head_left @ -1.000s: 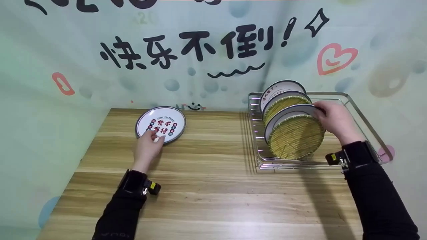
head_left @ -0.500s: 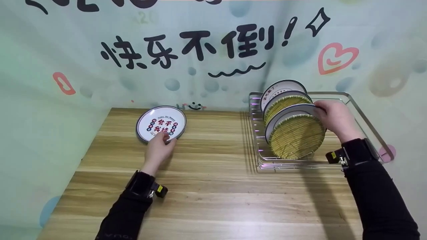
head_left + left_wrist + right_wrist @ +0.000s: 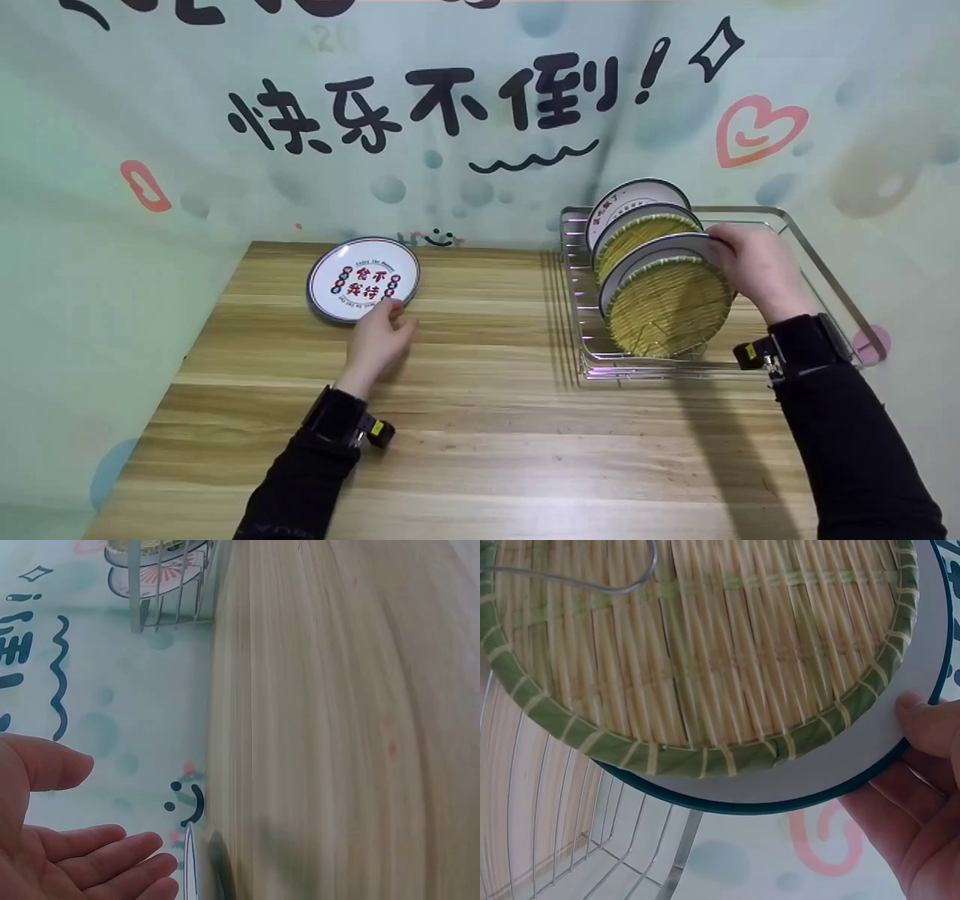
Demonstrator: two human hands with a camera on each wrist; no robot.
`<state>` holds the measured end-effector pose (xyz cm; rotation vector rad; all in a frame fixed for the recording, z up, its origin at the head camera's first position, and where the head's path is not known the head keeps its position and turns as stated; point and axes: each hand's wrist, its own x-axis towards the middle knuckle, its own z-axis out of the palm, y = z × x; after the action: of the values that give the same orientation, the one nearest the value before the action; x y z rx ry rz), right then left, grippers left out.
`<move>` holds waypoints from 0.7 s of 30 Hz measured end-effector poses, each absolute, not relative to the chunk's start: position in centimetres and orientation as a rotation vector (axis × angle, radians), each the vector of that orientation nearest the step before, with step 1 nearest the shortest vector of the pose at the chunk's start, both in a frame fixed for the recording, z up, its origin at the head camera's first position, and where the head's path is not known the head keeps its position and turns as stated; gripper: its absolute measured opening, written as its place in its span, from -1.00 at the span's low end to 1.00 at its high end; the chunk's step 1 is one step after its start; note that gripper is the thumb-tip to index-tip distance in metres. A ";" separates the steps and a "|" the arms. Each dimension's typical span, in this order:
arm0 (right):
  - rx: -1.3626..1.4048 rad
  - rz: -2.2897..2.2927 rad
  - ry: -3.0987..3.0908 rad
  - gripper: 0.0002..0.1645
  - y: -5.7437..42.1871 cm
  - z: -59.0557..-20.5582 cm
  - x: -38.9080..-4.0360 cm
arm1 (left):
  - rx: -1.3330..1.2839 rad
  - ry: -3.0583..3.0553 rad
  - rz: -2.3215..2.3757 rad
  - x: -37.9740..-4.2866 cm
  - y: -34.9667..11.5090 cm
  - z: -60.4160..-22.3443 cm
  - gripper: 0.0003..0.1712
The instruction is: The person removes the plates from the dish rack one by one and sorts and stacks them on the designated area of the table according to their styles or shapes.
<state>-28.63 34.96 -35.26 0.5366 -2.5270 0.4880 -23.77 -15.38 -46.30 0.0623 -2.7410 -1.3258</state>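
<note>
- The wooden worktop (image 3: 480, 420) stands against a pale backdrop (image 3: 187, 187) printed with black characters.
- A wire dish rack (image 3: 817, 255) at the right holds four upright discs: white plates alternating with woven bamboo trays (image 3: 667, 304).
- The right hand (image 3: 757, 266) pinches the rim of the front white plate (image 3: 652, 251), just behind the nearest tray.
- A printed plate (image 3: 363, 280) lies flat at the back left.
- The left hand (image 3: 379, 341), fingers relaxed and holding nothing, rests just beside that plate's near rim.

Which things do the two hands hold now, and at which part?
The right hand grips a white plate in the rack by its rim. The left hand holds nothing.
</note>
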 end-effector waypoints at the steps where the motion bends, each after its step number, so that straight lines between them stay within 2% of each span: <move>1: 0.528 0.493 -2.521 -0.92 35.0 -35.2 -28.5 | 0.060 -2.744 -1.330 -23.8 -15.2 -46.3 -0.44; 7: 0.458 0.495 -2.432 -0.86 34.8 -35.1 -28.1 | 0.031 -2.756 -1.354 -23.9 -14.4 -46.4 -0.41; 21: 0.345 0.495 -2.257 -0.89 34.7 -33.9 -27.8 | -0.054 -2.713 -1.409 -24.0 -12.2 -46.1 -0.38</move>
<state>-27.82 34.73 -33.88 0.3453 -2.2572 0.4947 -24.04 -12.24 -46.10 -0.0543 -2.7128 -1.4085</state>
